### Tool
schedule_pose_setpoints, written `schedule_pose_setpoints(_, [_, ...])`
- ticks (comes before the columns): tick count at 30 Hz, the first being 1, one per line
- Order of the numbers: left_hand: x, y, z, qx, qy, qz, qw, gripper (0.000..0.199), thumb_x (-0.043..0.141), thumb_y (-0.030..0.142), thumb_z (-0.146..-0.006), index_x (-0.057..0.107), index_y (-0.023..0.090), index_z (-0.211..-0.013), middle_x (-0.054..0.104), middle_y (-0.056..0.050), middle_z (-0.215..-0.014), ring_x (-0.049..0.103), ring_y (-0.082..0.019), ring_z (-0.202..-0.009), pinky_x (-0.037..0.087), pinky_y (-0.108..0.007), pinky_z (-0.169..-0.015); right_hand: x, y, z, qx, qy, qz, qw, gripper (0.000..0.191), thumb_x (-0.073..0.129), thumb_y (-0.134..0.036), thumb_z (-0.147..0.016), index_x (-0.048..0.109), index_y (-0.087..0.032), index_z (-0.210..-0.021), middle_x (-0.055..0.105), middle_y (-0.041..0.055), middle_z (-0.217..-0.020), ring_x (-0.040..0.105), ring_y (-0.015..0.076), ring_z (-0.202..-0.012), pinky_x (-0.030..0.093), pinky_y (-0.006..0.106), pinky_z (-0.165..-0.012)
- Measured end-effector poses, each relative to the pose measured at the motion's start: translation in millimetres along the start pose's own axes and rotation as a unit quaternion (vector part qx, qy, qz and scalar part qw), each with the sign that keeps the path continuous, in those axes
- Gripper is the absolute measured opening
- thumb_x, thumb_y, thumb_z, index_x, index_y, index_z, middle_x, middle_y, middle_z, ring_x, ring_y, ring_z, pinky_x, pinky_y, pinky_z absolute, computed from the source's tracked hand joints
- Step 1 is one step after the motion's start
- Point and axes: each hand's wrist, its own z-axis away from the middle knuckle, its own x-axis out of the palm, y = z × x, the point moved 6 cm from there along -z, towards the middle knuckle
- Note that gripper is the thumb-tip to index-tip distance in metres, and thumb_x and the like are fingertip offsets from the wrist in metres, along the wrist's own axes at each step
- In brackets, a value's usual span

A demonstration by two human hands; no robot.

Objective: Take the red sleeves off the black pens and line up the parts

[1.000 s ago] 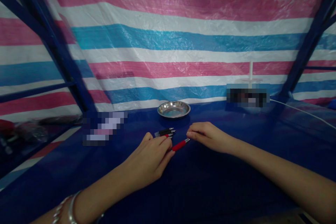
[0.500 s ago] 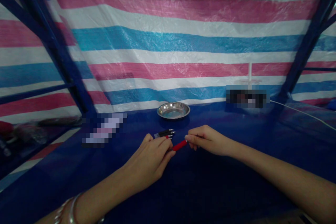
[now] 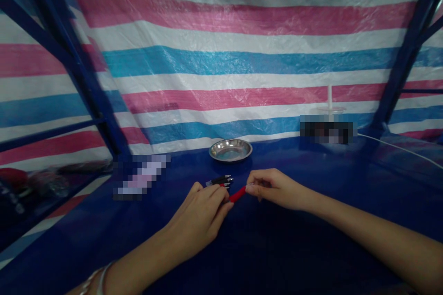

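Note:
A red pen (image 3: 238,194) lies slantwise between my hands above the dark blue tabletop (image 3: 277,249). My right hand (image 3: 275,189) pinches its upper tip between thumb and fingers. My left hand (image 3: 199,214) closes over its lower end, which is hidden behind the fingers. Just beyond those fingers is a small bundle of black pens (image 3: 219,180) with a bit of red among them, touching or nearly touching my left fingertips. Silver bangles (image 3: 97,281) circle my left wrist.
A shallow steel dish (image 3: 230,150) sits beyond the pens. Two pixelated blurred objects (image 3: 141,177) (image 3: 327,131) stand left and right on the table, with a clear rod stand (image 3: 330,101) behind the right one. A striped tarp (image 3: 221,62) and blue frame posts (image 3: 81,73) form the back.
My right hand has moved in from beside the red pen's tip and closed on it. My left hand has stayed over the lower end. The whole scene sits slightly lower in view.

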Motion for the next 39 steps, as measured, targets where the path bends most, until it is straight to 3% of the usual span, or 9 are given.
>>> schedule_pose_setpoints(4, [-1.0,1.2,1.2,0.001,0.005,0.007,1.0,0.014,0.036,0.017,-0.088,0.047,0.017,-0.08,0.055,-0.002,-0.08,0.048,-0.018,-0.07,0.03,-0.032,-0.064,2.3,-2.1,-0.8,-0.001,-0.013,0.007,1.0,0.03,0.042,-0.037,-0.081,0.053,-0.014,-0.066,0.051,-0.001,-0.057,0.047,0.0077,-0.054,0.035,0.02,-0.053])
schedule_pose_setpoints(8, [-2.3,1.2,2.4,-0.001,0.014,0.008,1.0,0.013,0.037,0.016,-0.087,0.046,0.017,-0.078,0.054,-0.002,-0.079,0.048,-0.018,-0.069,0.031,-0.031,-0.063,2.5,-2.7,-1.0,0.005,0.0,-0.012,1.0,0.022,0.049,-0.035,-0.078,0.054,-0.014,-0.074,0.049,-0.003,-0.055,0.044,0.0066,-0.049,0.032,0.019,-0.048])
schedule_pose_setpoints(12, [-3.8,0.8,3.7,-0.004,0.022,0.021,1.0,0.011,0.038,0.015,-0.086,0.046,0.017,-0.078,0.054,-0.001,-0.079,0.047,-0.017,-0.069,0.031,-0.031,-0.063,2.3,-2.4,-1.5,-0.005,0.004,-0.019,1.0,0.028,0.052,-0.042,-0.074,0.054,-0.014,-0.077,0.045,-0.0044,-0.053,0.039,0.0057,-0.047,0.028,0.018,-0.045])
schedule_pose_setpoints(18, [-6.1,2.5,5.2,-0.005,0.03,0.026,0.999,0.011,0.04,0.016,-0.086,0.046,0.018,-0.078,0.054,0.0,-0.078,0.048,-0.016,-0.069,0.031,-0.03,-0.063,-0.4,-4.4,-1.2,-0.019,0.015,0.003,1.0,0.03,0.042,-0.037,-0.081,0.053,-0.014,-0.066,0.051,-0.0015,-0.055,0.045,0.0072,-0.05,0.033,0.019,-0.049])
schedule_pose_setpoints(23, [-5.9,2.1,4.3,-0.005,0.026,0.028,0.999,0.012,0.039,0.016,-0.087,0.046,0.017,-0.077,0.054,0.0,-0.077,0.048,-0.016,-0.069,0.032,-0.029,-0.062,2.1,-4.2,-1.4,0.008,0.015,-0.083,0.996,0.017,0.052,-0.031,-0.075,0.052,-0.014,-0.075,0.055,-0.0019,-0.056,0.05,0.0079,-0.051,0.038,0.02,-0.051])
schedule_pose_setpoints(30, [-4.1,0.9,5.5,-0.003,0.034,0.026,0.999,0.01,0.04,0.017,-0.087,0.046,0.018,-0.079,0.055,0.0,-0.078,0.049,-0.017,-0.071,0.032,-0.029,-0.062,6.7,-0.2,-2.4,0.029,0.015,-0.187,0.982,0.019,0.058,-0.029,-0.069,0.048,-0.014,-0.076,0.058,-0.0009,-0.06,0.053,0.0085,-0.053,0.042,0.022,-0.052])
schedule_pose_setpoints(39, [-1.4,3.0,6.0,-0.011,0.005,0.016,1.0,0.012,0.038,0.016,-0.088,0.047,0.017,-0.08,0.054,-0.002,-0.081,0.048,-0.018,-0.071,0.032,-0.031,-0.064,5.4,-5.6,0.2,0.026,0.02,-0.148,0.988,0.014,0.055,-0.026,-0.072,0.049,-0.014,-0.07,0.058,0.0,-0.062,0.05,0.0077,-0.053,0.037,0.021,-0.05])
